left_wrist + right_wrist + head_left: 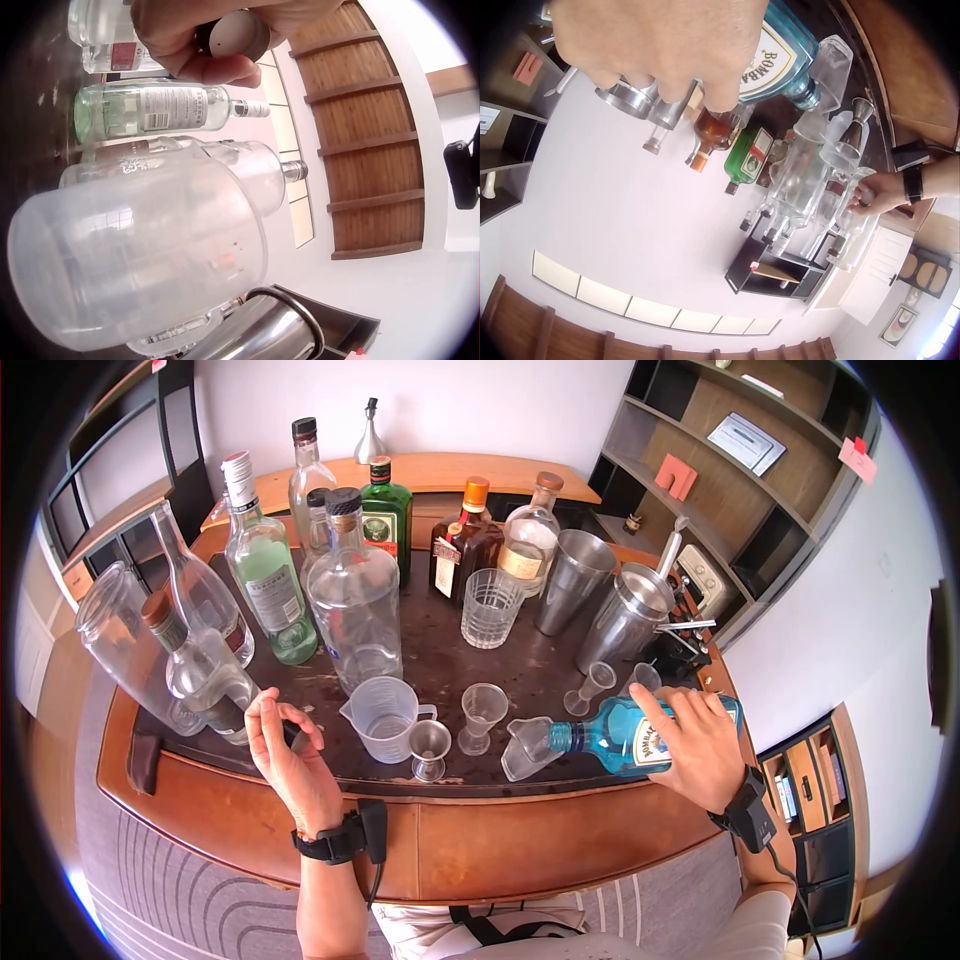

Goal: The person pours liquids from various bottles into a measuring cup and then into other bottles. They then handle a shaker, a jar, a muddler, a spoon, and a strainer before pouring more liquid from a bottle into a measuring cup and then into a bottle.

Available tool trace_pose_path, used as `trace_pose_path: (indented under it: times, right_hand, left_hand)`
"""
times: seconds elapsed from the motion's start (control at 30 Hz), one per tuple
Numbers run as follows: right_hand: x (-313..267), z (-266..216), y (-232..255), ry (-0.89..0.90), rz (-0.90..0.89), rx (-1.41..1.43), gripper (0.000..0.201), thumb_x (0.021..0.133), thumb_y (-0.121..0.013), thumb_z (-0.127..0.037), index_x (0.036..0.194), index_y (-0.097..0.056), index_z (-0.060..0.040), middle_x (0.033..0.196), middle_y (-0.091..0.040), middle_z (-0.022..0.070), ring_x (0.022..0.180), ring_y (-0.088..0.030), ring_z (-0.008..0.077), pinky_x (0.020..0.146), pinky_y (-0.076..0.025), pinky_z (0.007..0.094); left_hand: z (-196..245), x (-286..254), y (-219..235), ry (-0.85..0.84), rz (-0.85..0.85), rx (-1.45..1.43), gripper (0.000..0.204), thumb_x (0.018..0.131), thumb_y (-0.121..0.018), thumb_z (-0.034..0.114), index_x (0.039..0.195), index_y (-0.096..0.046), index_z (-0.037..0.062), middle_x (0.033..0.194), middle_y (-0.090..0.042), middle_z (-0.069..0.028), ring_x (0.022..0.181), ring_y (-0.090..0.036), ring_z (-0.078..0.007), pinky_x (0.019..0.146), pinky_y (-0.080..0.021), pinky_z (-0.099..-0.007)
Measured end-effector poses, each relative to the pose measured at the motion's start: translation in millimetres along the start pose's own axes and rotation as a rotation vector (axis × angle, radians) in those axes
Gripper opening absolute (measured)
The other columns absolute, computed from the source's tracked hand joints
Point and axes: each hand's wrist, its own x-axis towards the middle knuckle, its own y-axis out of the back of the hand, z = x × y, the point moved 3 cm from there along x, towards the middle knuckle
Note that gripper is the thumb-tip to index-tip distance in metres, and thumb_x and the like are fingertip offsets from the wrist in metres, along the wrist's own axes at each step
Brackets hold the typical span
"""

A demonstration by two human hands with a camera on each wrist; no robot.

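Observation:
My right hand (pixel 697 745) grips a blue bottle (pixel 625 735), tilted nearly level, its mouth at a small clear angular glass (pixel 530 748). In the right wrist view the blue bottle (pixel 784 56) has its neck beside the clear glass (pixel 831 73). My left hand (pixel 293 760) is raised over the table's front edge, holding a dark round cap (pixel 293 735); the left wrist view shows the pale inside of the cap (pixel 238 35) between the fingers. Between the hands stand a plastic measuring jug (pixel 383 718), a metal jigger (pixel 430 748) and a stemmed glass (pixel 483 715).
Behind are a green-tinted bottle (pixel 272 585), a large clear bottle (pixel 355 610), a dark green bottle (pixel 388 510), an amber bottle (pixel 465 550) and a cut glass tumbler (pixel 491 610). Metal shakers (pixel 575 580) stand back right, small glasses (pixel 590 688) near my right hand. Clear bottles (pixel 205 675) crowd the left.

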Motion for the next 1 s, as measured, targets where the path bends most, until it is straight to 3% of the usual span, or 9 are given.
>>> trace_pose_path:
  times: [0.23,0.53,0.63,0.73,1.0]
  right_hand:
    - [0.7,-0.8,2.1,0.005,-0.013,-0.022,0.097,0.058,-0.088,-0.023,0.145,-0.047,-0.0091,0.109,-0.058,0.0108,0.099,-0.057,0.0286,0.087,-0.041,0.0409]
    - [1.5,-2.1,4.5,-0.005,-0.038,-0.014,0.109,0.05,-0.09,-0.016,0.148,-0.044,-0.0106,0.113,-0.059,0.0122,0.103,-0.057,0.0289,0.088,-0.042,0.0392]
    - [1.7,-1.6,4.6,0.01,-0.028,-0.032,0.098,0.058,-0.088,-0.023,0.146,-0.046,-0.0094,0.109,-0.058,0.011,0.099,-0.057,0.0285,0.086,-0.041,0.0408]
    - [0.0,-1.6,3.2,-0.007,-0.027,-0.016,0.107,0.051,-0.09,-0.017,0.148,-0.044,-0.0105,0.112,-0.059,0.0126,0.103,-0.058,0.0291,0.088,-0.042,0.0394]
    - [-5.3,0.4,-3.1,-0.057,-0.037,0.128,0.108,0.051,-0.091,-0.019,0.148,-0.043,-0.01,0.108,-0.06,0.0134,0.099,-0.058,0.0292,0.085,-0.042,0.0392]
  left_hand:
    - [-1.1,0.5,4.5,0.008,-0.036,-0.026,0.021,0.104,-0.055,0.023,0.115,-0.061,0.0062,0.082,-0.054,0.0016,0.07,-0.052,-0.0061,0.053,-0.04,-0.0196]
    - [1.0,-0.8,2.6,0.017,-0.044,-0.025,0.021,0.104,-0.054,0.023,0.115,-0.06,0.0053,0.082,-0.054,0.0014,0.069,-0.052,-0.0062,0.053,-0.04,-0.0195]
    - [1.1,-0.5,3.3,0.016,-0.046,-0.023,0.022,0.104,-0.054,0.023,0.115,-0.06,0.005,0.082,-0.054,0.0013,0.069,-0.052,-0.0061,0.053,-0.04,-0.0196]
    - [1.2,-0.8,2.9,0.016,-0.05,-0.023,0.022,0.104,-0.054,0.023,0.115,-0.059,0.0047,0.081,-0.054,0.0012,0.069,-0.052,-0.0062,0.053,-0.04,-0.0197]
    - [0.8,-0.8,3.9,0.024,-0.051,-0.02,0.022,0.104,-0.054,0.023,0.115,-0.059,0.0049,0.082,-0.054,0.0015,0.07,-0.052,-0.0061,0.054,-0.04,-0.0199]
